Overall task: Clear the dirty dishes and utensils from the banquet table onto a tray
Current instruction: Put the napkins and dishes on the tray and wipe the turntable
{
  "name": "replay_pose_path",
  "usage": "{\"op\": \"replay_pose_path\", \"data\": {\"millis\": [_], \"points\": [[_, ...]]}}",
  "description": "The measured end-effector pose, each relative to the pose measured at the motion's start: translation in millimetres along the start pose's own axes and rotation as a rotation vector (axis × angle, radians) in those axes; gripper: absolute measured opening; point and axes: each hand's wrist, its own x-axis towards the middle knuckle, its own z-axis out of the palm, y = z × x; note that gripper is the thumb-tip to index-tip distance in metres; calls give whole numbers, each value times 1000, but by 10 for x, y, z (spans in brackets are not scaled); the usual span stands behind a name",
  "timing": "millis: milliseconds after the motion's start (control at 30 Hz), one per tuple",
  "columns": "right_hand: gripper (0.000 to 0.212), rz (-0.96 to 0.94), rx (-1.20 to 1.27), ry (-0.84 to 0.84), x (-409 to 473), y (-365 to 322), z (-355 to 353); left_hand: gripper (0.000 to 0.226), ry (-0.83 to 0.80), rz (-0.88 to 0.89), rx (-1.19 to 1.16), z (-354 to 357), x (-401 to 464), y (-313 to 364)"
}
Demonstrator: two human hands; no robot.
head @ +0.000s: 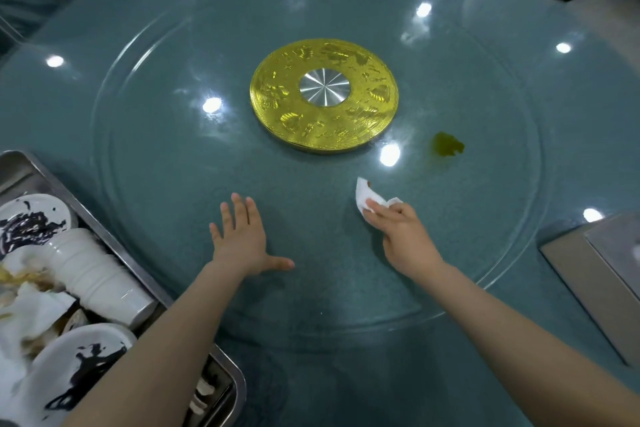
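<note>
Fingers of the left hand (242, 239) lie spread flat on the glass turntable (145, 163); the right hand (403, 236) pinches a crumpled white tissue (369, 198) short of a green spill (447, 144). Overhead lights glint off the round teal counter (571, 87). At its left edge, a steel tray (114, 239) holds stained plates (31, 222), stacked white cups (100, 277) and used napkins (31, 308).
</note>
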Motion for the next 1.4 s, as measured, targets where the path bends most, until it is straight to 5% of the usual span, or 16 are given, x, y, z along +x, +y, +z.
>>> {"op": "replay_pose_path", "data": {"millis": [133, 433, 533, 733, 1067, 1400], "points": [[59, -230, -78, 44, -223, 105, -160, 146, 10, 27, 36, -110, 69, -219], [56, 256, 17, 155, 146, 214, -153, 129, 133, 76, -47, -182, 38, -376], [60, 290, 22, 104, 482, -46, -34, 121, 152, 160, -112, -27, -122, -246], [56, -52, 49, 33, 730, -786, 240, 114, 185, 262, -296, 148, -351, 77], [58, -332, 198, 32, -45, -541, 234, 126, 149, 207, -422, 336, -498, 240], [54, -18, -76, 179, -319, 594, -279, 133, 154, 155, -91, 398, -425, 138]]}}
